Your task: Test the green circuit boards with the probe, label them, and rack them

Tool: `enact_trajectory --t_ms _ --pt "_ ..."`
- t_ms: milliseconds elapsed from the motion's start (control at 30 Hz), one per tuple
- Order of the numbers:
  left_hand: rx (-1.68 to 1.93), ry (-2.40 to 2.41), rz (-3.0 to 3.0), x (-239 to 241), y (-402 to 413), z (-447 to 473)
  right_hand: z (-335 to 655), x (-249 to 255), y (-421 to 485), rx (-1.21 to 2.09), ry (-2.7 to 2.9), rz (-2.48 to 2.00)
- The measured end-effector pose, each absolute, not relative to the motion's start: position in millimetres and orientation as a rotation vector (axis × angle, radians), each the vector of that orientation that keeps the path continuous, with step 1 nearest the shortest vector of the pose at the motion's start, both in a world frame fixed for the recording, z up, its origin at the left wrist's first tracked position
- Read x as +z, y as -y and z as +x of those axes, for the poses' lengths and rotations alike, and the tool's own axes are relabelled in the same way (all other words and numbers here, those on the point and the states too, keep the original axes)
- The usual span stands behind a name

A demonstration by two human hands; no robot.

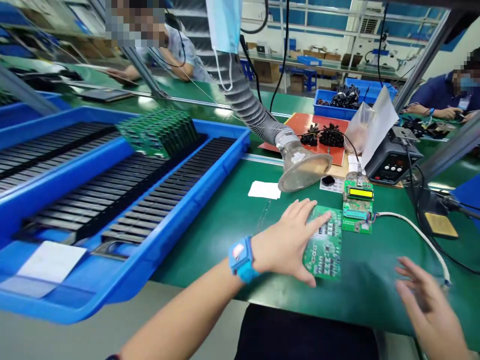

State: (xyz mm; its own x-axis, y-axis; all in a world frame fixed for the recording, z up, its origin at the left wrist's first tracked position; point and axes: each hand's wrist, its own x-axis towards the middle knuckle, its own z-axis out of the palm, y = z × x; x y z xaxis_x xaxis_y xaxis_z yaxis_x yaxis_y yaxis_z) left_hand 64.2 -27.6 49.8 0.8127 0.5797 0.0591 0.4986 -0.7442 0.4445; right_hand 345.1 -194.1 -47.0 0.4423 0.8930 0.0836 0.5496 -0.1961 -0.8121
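A green circuit board lies on the bench in front of me, populated with small chips. My left hand, with a blue band at the wrist, spans its left side: the thumb is at the near edge, the index finger reaches over the top face, and the other fingers are by the far edge. Part of the board is hidden under the hand. To the right, my right hand hovers above the bench with fingers apart and nothing in it. Just beyond the board is a small green tester board with a lit yellow display and a teal socket.
At left, a blue tray holds black slotted racks and a stack of green boards. A fume hose hood hangs over the bench. A white cable, soldering station and yellow sponge are at right. Co-workers sit beyond.
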Motion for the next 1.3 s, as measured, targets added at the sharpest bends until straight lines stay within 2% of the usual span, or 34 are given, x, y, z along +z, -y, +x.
enact_trajectory --t_ms 100,233,400,567,700,933,1033,1300 --pt "0.248 -0.882 2.411 41 13 50 296 -36 154 0.979 1.141 -1.616" --pt "0.555 -1.19 1.901 25 13 32 262 -23 111 1.409 0.925 -1.367" --pt "0.528 -1.131 1.64 5 13 23 247 -11 85 1.725 0.753 -1.164" --pt "0.556 -0.97 1.488 3 13 32 240 -12 75 1.726 0.636 -1.252" --pt "0.685 -0.876 1.467 1 23 35 241 -10 75 1.654 0.757 -1.234" --pt "0.995 -0.873 1.647 -28 49 27 262 -29 87 1.168 1.346 -1.244" --pt "0.986 -0.898 1.749 -40 58 24 266 -42 97 1.002 1.567 -1.222" --pt "0.837 -0.894 1.903 -49 72 39 241 -47 112 1.048 1.656 -1.163"
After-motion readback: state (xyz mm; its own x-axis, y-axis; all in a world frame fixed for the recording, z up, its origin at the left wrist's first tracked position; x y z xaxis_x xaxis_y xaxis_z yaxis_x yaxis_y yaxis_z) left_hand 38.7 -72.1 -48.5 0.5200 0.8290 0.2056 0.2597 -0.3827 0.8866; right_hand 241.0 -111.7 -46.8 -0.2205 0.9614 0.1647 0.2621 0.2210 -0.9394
